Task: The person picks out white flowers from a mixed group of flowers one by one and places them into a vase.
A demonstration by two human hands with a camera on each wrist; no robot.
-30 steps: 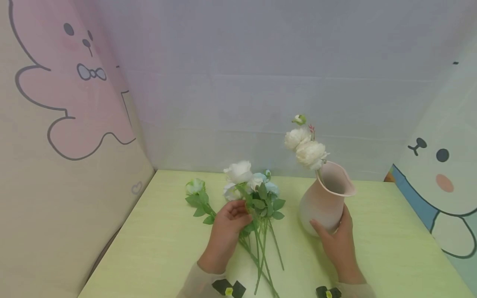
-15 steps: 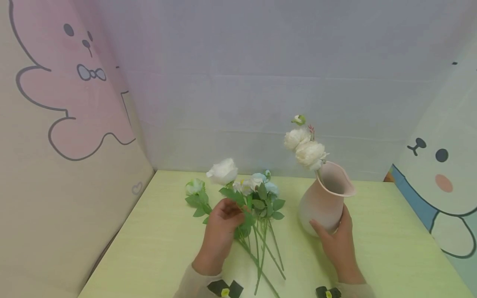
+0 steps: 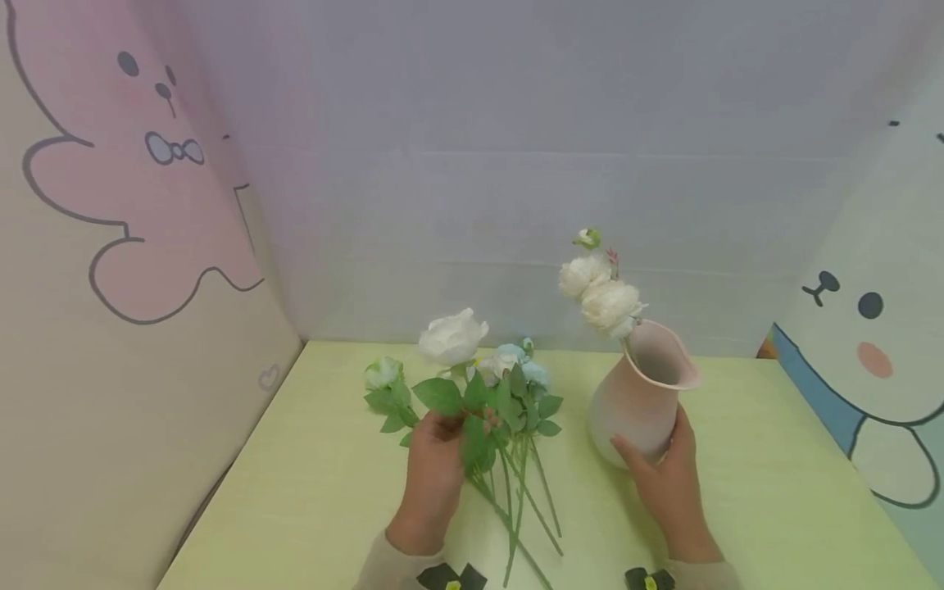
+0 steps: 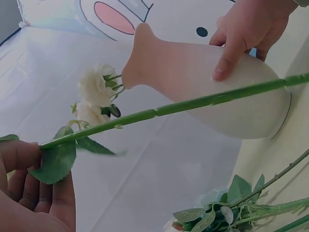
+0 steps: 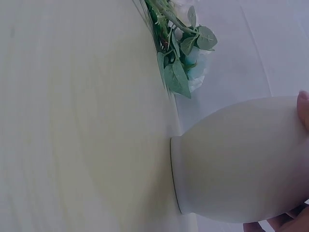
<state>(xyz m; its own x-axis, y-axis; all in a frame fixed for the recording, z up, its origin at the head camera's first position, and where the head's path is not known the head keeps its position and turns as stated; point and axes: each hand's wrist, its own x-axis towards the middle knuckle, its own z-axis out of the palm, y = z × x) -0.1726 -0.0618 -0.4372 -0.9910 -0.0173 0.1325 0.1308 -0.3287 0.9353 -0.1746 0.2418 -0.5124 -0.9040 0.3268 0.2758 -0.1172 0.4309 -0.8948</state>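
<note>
At lower centre, the left hand (image 3: 433,483) pinches a long-stemmed, green-leaved white flower (image 3: 451,338), its stem slanting down rightward; the flared pink-and-white vase (image 3: 636,418), gripped by the right hand (image 3: 669,479), lies to its right.

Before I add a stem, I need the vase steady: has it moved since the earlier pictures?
No: in the head view, the vase shows no clear shift either way against the table.

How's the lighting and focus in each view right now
Head view: hazy, a pale glow low on the table; left wrist view: the stem looks sharper than the white flowers; right wrist view: dimmer, soft shadow beside the vase.
</note>
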